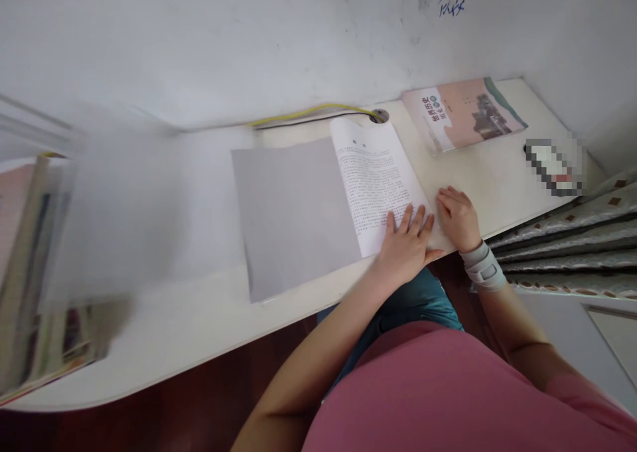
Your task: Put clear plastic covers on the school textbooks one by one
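Note:
An open book lies on the desk, its plain grey inside cover (296,216) to the left and a printed page (371,180) to the right. My left hand (405,243) rests flat on the lower right of that page, fingers spread, holding nothing. Just right of the page, my right hand (456,218) sits on the desk top with its fingers curled in. Nothing shows in it. A grey band (482,266) is around the right wrist.
A pink closed book (462,115) lies at the back right of the white desk (189,326). Nearby is a pixelated dark-edged object (552,166). Yellow and black cables run into a desk hole (381,115). Upright books (30,293) stand far left. A patterned curtain (572,246) hangs at right.

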`<state>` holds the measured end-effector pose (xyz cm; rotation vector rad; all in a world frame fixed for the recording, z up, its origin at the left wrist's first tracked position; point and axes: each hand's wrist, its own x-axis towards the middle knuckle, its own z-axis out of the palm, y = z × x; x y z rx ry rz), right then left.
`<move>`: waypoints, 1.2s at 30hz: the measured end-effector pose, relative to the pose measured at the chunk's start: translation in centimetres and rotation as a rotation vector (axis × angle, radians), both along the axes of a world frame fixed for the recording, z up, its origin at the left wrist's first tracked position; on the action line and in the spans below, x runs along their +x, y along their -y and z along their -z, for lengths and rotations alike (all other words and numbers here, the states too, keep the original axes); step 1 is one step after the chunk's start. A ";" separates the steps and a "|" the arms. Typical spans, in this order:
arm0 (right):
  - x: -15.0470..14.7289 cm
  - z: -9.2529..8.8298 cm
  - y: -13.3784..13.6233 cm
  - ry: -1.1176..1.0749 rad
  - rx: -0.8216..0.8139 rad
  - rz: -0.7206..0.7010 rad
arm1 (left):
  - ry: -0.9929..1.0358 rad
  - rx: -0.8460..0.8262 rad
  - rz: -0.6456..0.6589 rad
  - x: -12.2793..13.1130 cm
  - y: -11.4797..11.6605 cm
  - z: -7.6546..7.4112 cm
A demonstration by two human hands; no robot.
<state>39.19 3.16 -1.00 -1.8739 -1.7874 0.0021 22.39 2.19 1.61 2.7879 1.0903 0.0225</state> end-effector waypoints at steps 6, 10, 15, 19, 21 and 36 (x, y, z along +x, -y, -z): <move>0.3 0.2 -0.2 -0.042 -0.007 -0.037 | -0.019 -0.031 0.032 0.1 0.8 -0.4; 0.0 0.0 0.0 0.037 -0.042 -0.057 | -0.049 -0.092 0.069 -0.4 0.0 -1.2; 0.0 0.0 0.3 0.129 -0.017 -0.068 | -0.118 -0.128 0.135 -0.8 -5.6 -3.5; 0.0 0.1 0.3 0.147 -0.002 -0.072 | -0.196 -0.031 -0.069 0.1 -12.3 -4.0; 0.0 0.1 0.3 0.146 0.004 -0.071 | -0.216 -0.038 -0.105 0.7 -15.3 -3.6; -0.8 0.2 0.6 0.200 0.029 -0.075 | -0.152 0.023 0.118 -1.5 -23.0 -0.6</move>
